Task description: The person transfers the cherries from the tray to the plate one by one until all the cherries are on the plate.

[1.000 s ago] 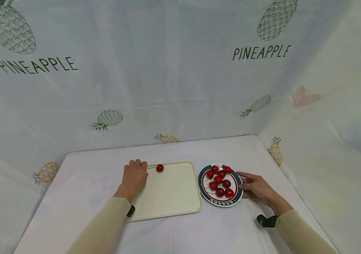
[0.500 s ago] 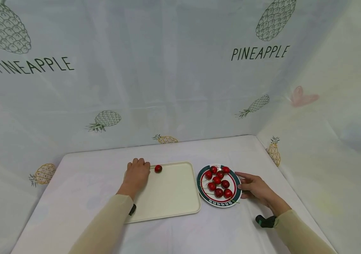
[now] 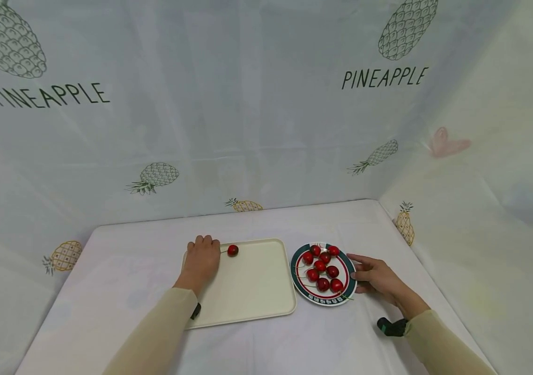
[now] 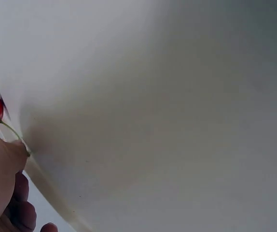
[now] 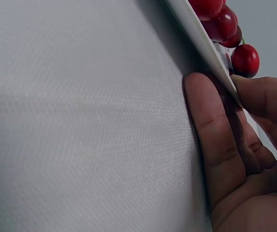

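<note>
A cream tray (image 3: 252, 286) lies on the table. My left hand (image 3: 203, 262) is at its far left edge, with the thumb (image 4: 14, 153) on the inner side of the rim and the other fingers outside it, so it grips the rim. One red cherry (image 3: 232, 251) lies in the tray by the far rim. Its stem (image 4: 14, 130) runs to my left thumb. To the right, a green-rimmed plate (image 3: 298, 286) bears several cherries (image 3: 320, 266). My right hand (image 3: 381, 281) pinches the plate's right rim, thumb above and fingers beneath.
The plate stands close beside the tray's right edge. A white tablecloth (image 3: 276, 349) covers the table. Behind it hangs a pineapple-printed curtain (image 3: 266, 130), and another side of it rises at the right.
My left hand has slid a little to the right along the tray's far rim, closer to the cherry. The cherry has shifted slightly toward me. The right hand stays at the plate.
</note>
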`<state>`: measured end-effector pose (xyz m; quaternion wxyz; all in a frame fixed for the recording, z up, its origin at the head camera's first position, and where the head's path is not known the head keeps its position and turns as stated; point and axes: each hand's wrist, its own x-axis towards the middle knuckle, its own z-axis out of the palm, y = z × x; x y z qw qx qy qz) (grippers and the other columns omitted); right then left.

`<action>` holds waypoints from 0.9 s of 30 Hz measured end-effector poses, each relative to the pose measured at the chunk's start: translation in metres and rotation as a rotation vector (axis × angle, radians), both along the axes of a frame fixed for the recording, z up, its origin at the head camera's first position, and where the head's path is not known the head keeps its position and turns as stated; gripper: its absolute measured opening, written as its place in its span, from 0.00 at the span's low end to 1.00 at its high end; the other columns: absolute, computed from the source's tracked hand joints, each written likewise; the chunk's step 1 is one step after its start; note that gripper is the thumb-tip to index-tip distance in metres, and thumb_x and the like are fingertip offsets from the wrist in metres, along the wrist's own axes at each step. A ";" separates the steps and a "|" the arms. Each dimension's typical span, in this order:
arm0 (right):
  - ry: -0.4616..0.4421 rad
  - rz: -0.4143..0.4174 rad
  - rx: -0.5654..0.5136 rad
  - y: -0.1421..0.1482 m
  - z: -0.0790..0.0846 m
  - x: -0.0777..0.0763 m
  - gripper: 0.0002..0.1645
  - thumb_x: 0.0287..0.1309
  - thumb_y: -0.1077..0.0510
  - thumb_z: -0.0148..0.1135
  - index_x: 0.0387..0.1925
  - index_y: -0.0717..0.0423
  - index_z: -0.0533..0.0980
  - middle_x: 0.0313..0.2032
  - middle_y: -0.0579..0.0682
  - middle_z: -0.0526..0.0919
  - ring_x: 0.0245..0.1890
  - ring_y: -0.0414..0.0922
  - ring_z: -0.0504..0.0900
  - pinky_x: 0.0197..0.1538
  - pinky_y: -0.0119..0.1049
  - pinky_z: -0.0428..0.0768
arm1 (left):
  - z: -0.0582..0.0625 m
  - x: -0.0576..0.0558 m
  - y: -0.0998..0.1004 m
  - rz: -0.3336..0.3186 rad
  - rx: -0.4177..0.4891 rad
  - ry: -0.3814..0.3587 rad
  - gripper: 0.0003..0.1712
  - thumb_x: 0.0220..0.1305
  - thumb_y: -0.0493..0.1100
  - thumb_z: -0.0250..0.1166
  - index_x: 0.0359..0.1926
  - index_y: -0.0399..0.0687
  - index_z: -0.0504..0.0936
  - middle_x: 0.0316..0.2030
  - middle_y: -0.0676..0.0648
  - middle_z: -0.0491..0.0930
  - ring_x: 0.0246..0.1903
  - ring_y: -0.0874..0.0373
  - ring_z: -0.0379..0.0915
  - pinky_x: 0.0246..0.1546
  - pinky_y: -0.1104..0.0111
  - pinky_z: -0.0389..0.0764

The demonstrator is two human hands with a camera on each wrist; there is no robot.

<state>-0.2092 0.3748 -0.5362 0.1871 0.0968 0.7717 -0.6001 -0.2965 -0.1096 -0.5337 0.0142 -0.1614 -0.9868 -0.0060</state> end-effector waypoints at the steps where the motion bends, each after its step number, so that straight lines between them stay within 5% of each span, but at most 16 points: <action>1: 0.001 0.001 0.001 0.000 0.000 0.000 0.40 0.71 0.64 0.63 0.80 0.56 0.61 0.64 0.65 0.77 0.43 0.49 0.87 0.44 0.43 0.89 | -0.001 0.000 -0.001 0.007 0.003 -0.001 0.10 0.80 0.39 0.57 0.50 0.35 0.79 0.42 0.41 0.74 0.43 0.44 0.64 0.48 0.48 0.70; 5: 0.004 0.000 0.008 0.001 -0.001 0.000 0.40 0.71 0.64 0.63 0.80 0.56 0.61 0.65 0.66 0.77 0.43 0.49 0.86 0.43 0.43 0.89 | -0.005 0.000 -0.004 0.024 0.026 0.003 0.15 0.79 0.46 0.60 0.48 0.35 0.78 0.41 0.40 0.73 0.43 0.43 0.63 0.48 0.47 0.68; 13: 0.000 -0.002 -0.005 0.000 -0.001 0.000 0.40 0.71 0.64 0.63 0.80 0.57 0.61 0.64 0.65 0.77 0.43 0.48 0.87 0.44 0.43 0.89 | -0.003 0.003 -0.004 -0.030 0.003 0.047 0.09 0.80 0.38 0.53 0.44 0.36 0.76 0.38 0.41 0.72 0.42 0.43 0.63 0.45 0.48 0.68; 27: 0.000 0.005 -0.009 0.000 0.001 0.001 0.40 0.72 0.63 0.62 0.81 0.56 0.60 0.67 0.67 0.76 0.43 0.49 0.86 0.44 0.42 0.89 | 0.003 0.005 0.002 -0.057 0.011 0.053 0.11 0.78 0.38 0.51 0.52 0.38 0.76 0.43 0.43 0.74 0.47 0.44 0.67 0.50 0.47 0.69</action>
